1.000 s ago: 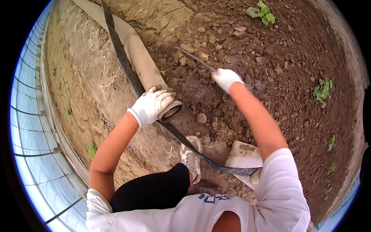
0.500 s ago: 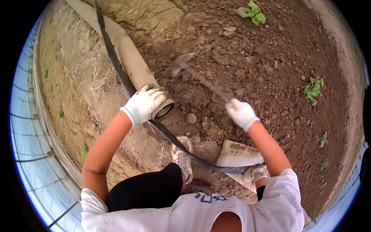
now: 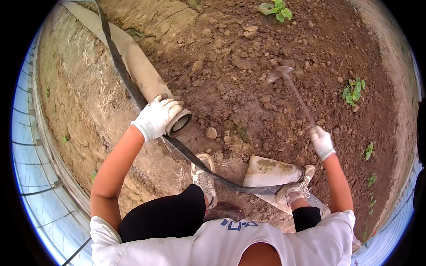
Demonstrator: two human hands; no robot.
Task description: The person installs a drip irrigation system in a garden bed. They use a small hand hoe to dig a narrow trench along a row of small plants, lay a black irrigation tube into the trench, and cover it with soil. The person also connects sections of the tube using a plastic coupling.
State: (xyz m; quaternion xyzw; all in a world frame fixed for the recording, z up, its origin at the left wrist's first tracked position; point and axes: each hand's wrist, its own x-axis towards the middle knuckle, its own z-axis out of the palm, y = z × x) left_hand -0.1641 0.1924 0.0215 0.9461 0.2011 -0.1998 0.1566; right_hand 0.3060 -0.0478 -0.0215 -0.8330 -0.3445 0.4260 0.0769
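My left hand (image 3: 157, 116), in a white glove, is wrapped over the end of a wide beige hose (image 3: 135, 60). A round, open-mouthed collar (image 3: 179, 123) sticks out beside its fingers. Off to the right, my gloved right hand (image 3: 323, 142) is closed round the lower end of a small hoe's handle. The hoe (image 3: 299, 96) points up and to the left, its blade (image 3: 279, 73) blurred by motion above the brown loose soil. Whether the blade touches the soil I cannot tell.
A thin black strip (image 3: 116, 57) runs along the hose and past my shoes (image 3: 204, 177). A dirty white hose piece (image 3: 270, 173) lies by my right foot. Green seedlings (image 3: 353, 91) grow at the right, another plant (image 3: 277, 9) at the far side. A clear-film wall (image 3: 33, 155) stands left.
My right hand has swung to the right and slightly nearer with the hoe, whose blade has moved right too. The left hand stays on the hose end. The view has shifted slightly.
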